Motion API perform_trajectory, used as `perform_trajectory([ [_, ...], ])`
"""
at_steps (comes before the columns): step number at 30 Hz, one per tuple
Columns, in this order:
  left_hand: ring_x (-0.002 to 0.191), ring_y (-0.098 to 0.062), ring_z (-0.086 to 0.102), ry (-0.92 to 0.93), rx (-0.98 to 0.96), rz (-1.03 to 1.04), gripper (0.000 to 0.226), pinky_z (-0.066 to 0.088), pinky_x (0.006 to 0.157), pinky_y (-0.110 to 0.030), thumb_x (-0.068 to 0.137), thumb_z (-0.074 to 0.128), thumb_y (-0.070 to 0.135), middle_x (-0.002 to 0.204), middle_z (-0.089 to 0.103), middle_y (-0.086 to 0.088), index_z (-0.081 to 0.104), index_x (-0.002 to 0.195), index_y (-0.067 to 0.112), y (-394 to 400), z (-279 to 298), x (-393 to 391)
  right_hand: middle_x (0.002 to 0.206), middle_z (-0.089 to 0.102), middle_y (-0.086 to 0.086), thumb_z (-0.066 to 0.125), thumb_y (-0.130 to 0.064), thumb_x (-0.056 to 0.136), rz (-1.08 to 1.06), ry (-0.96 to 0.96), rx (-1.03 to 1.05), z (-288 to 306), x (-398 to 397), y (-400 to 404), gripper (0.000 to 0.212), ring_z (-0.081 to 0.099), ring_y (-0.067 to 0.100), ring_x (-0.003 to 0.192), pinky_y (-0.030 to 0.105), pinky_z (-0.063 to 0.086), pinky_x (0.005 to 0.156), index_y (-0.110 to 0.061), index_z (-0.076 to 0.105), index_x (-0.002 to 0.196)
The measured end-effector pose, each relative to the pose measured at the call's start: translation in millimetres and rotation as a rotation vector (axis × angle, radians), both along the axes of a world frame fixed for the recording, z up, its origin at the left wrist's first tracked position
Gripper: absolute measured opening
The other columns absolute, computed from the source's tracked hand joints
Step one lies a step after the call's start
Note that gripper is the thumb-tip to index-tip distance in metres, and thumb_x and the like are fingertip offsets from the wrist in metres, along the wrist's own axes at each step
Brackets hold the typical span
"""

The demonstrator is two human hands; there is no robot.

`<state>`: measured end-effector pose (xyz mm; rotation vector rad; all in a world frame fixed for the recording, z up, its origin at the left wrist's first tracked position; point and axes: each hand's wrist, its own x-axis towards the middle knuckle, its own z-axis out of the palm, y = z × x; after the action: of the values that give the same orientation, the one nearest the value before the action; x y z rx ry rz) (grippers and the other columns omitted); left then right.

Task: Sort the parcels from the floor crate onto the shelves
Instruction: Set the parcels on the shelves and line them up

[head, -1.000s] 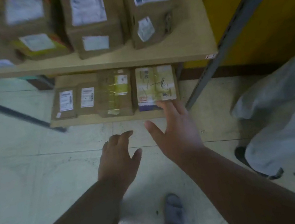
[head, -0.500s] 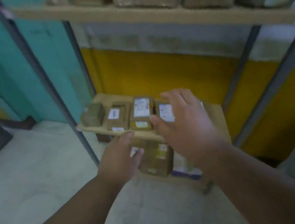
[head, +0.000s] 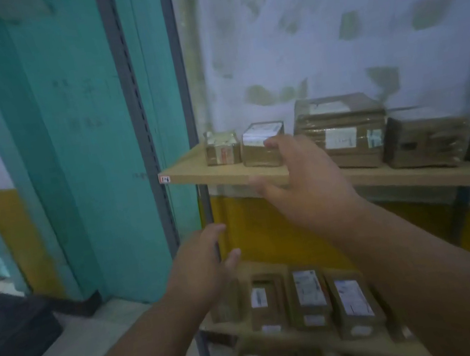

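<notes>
The view has risen from the lower shelves to the upper shelf (head: 196, 174). Both hands are spread and empty: right hand (head: 306, 184) apparently near a small parcel (head: 260, 151), left hand (head: 202, 267) lower.

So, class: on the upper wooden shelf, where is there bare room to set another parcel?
Bare board shows on the upper wooden shelf, at its left corner beside the small taped brown box and along the front edge. Rightward it is crowded: brown cardboard parcels stand side by side.
</notes>
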<state>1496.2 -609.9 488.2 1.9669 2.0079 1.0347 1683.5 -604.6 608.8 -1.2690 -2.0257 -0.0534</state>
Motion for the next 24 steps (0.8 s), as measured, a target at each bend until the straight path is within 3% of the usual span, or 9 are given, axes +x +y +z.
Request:
perform_trajectory([
  [5,0.119,-0.014,0.055,-0.009,0.091,-0.016,0.052,0.048,0.100,-0.039,0.091,0.064,0.044,0.133,0.056,0.009,0.047,0.140,0.035,54.0,38.0,-16.1,0.140,0.048,-0.003,0.063,-0.051,0.091,-0.010,-0.064,0.011,26.1,-12.9,68.8,0.057,0.048,0.018,0.127,0.031,0.039,0.099,-0.029,0.045,0.140],
  [10,0.110,-0.012,0.057,0.035,0.207,-0.025,0.045,0.045,0.088,-0.029,0.091,0.066,0.037,0.126,0.057,0.009,0.054,0.133,0.033,113.0,80.5,-25.9,0.140,0.048,-0.001,0.065,-0.047,0.090,0.007,-0.180,0.003,50.2,-18.6,147.2,0.057,0.048,0.020,0.126,0.035,0.041,0.099,-0.028,0.047,0.141],
  [16,0.116,-0.019,0.054,0.163,0.252,-0.011,0.051,0.043,0.098,-0.034,0.089,0.069,0.034,0.131,0.056,0.001,0.054,0.137,0.027,180.6,115.0,-47.5,0.138,0.050,0.002,0.065,-0.045,0.091,-0.021,-0.263,-0.016,55.2,-29.9,198.5,0.056,0.048,0.022,0.125,0.033,0.040,0.097,-0.025,0.049,0.141],
  [21,0.126,-0.025,0.047,0.399,0.153,-0.097,0.060,0.040,0.106,-0.041,0.087,0.069,0.037,0.141,0.052,0.002,0.048,0.143,0.032,232.4,129.4,-58.0,0.131,0.055,0.002,0.060,-0.045,0.093,-0.154,-0.370,0.007,42.6,-35.6,211.0,0.046,0.050,0.022,0.118,0.036,0.043,0.096,-0.024,0.058,0.134],
  [24,0.116,-0.025,0.055,0.467,0.083,-0.168,0.049,0.048,0.098,-0.041,0.086,0.070,0.037,0.130,0.060,0.001,0.059,0.133,0.032,244.3,132.2,-63.6,0.133,0.056,0.000,0.059,-0.043,0.094,-0.147,-0.335,0.034,36.0,-49.2,209.7,0.044,0.048,0.021,0.121,0.034,0.040,0.100,-0.024,0.058,0.134],
])
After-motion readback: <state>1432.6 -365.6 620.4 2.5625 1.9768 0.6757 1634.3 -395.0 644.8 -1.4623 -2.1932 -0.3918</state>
